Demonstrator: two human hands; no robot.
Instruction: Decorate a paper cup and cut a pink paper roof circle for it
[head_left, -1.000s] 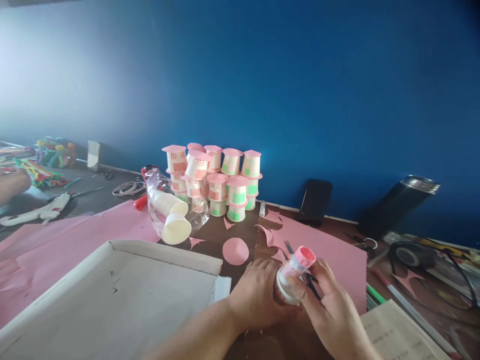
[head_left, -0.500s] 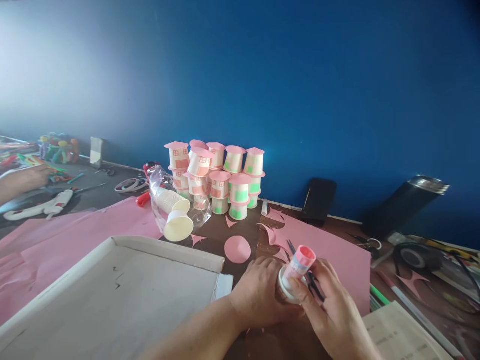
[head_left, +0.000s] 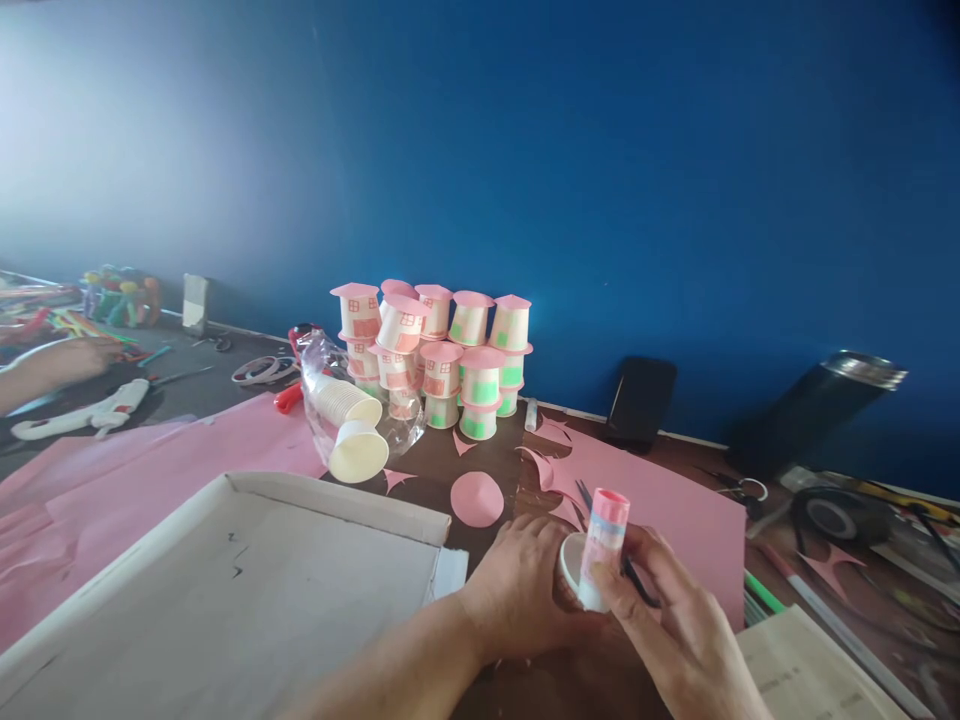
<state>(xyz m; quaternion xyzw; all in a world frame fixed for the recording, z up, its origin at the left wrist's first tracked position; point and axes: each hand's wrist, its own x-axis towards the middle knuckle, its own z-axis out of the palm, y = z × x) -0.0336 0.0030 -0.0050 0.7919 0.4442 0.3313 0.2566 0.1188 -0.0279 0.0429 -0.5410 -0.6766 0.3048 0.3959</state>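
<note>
My left hand point(head_left: 517, 585) is wrapped round a white paper cup point(head_left: 571, 562) lying on its side low in the middle. My right hand point(head_left: 675, 625) grips a pink-capped glue stick point(head_left: 606, 535), held nearly upright against the cup's rim. A black pair of scissors point(head_left: 600, 520) lies partly under my right hand on the pink paper sheet point(head_left: 675, 520). A cut pink paper circle point(head_left: 477, 499) lies just beyond my left hand.
A pile of paper-cup houses with pink roofs point(head_left: 439, 355) stands at the blue wall. A plastic sleeve of white cups point(head_left: 349, 420) lies beside an open cardboard box point(head_left: 225, 590). Another person's hand point(head_left: 60, 362) is at far left near a glue gun point(head_left: 82, 412). A black flask point(head_left: 817, 405) lies right.
The glue stick has swung from tilted to nearly upright against the cup. The other person's hand at far left has moved slightly right.
</note>
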